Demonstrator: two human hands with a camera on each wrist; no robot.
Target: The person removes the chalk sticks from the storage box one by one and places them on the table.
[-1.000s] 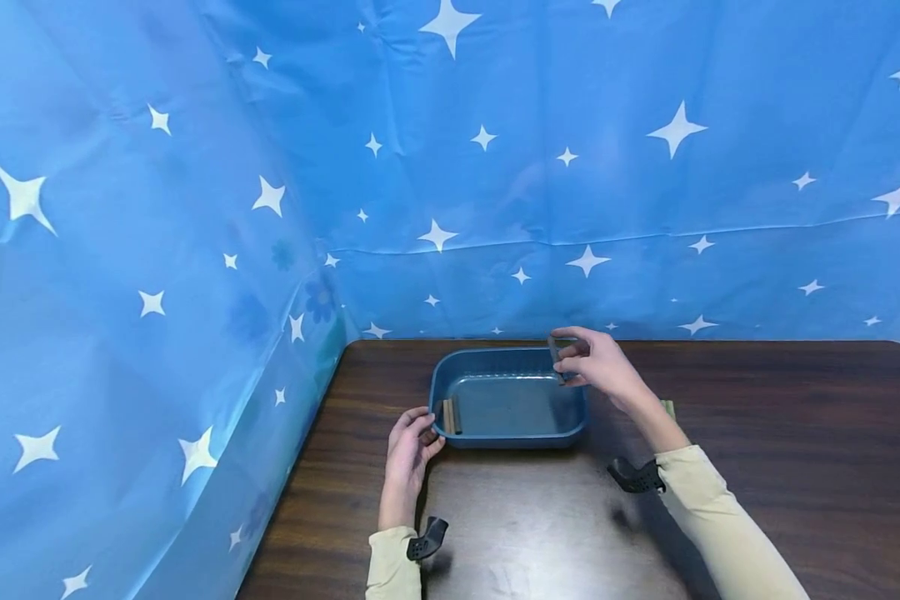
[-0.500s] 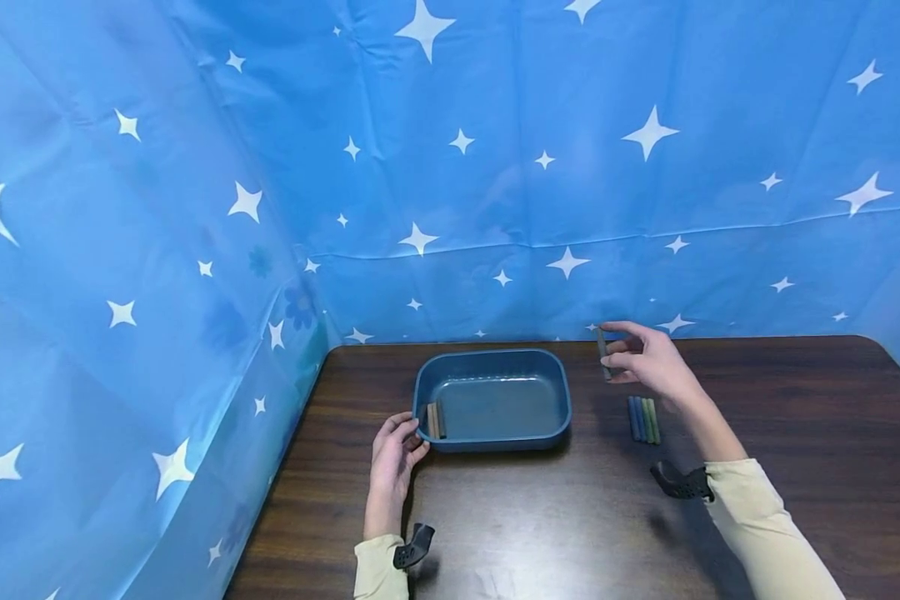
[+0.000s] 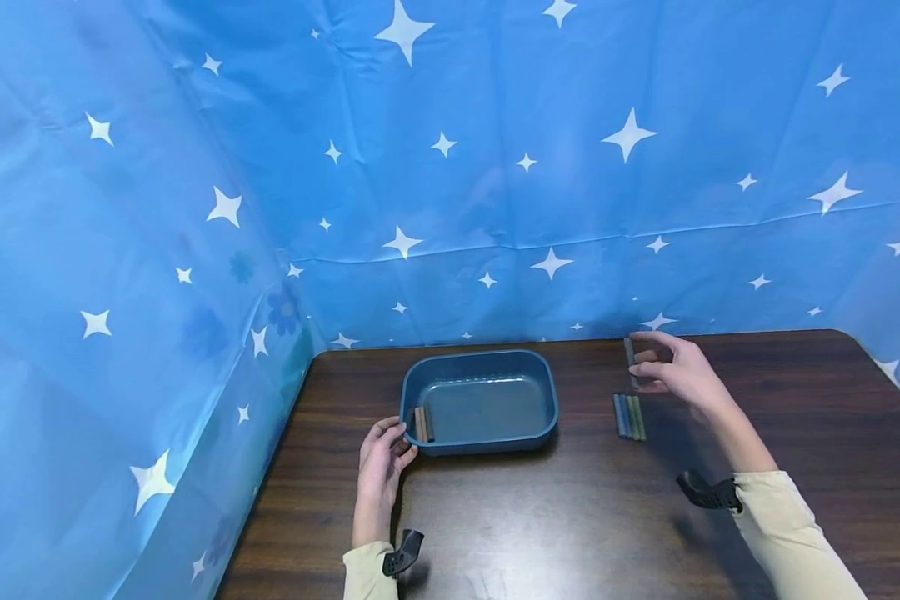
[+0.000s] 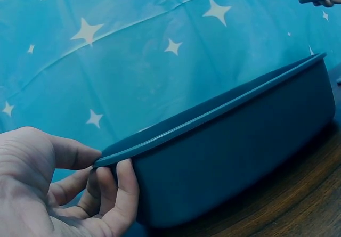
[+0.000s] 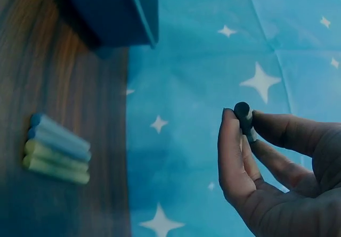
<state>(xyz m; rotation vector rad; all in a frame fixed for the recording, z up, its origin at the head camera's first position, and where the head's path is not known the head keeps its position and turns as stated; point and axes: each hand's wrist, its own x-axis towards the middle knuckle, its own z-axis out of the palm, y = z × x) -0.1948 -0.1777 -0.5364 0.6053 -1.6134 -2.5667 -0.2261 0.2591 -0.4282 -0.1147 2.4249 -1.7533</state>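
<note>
A blue rectangular baking dish (image 3: 480, 446) stands on the table, with short brown sticks (image 3: 421, 423) lying in its left end. My left hand (image 3: 381, 467) pinches the dish's left rim, thumb above and fingers curled below in the left wrist view. Between thumb and fingers, my right hand (image 3: 682, 371) holds a dark grey round stick (image 5: 243, 114) above the table, to the right of the dish. Below that hand lies a row of several similar sticks, blue ones (image 3: 622, 417) on the left and green ones (image 3: 637, 418) on the right, side by side.
The dark wooden table (image 3: 555, 517) ends at the back against a blue curtain (image 3: 480, 208) with white stars, which also runs down the left side. A black camera mount sits on each wrist.
My right hand has moved from over the dish's right end out to the right, still holding the dark stick. The left hand keeps its grip on the rim. The head view has turned slightly right.
</note>
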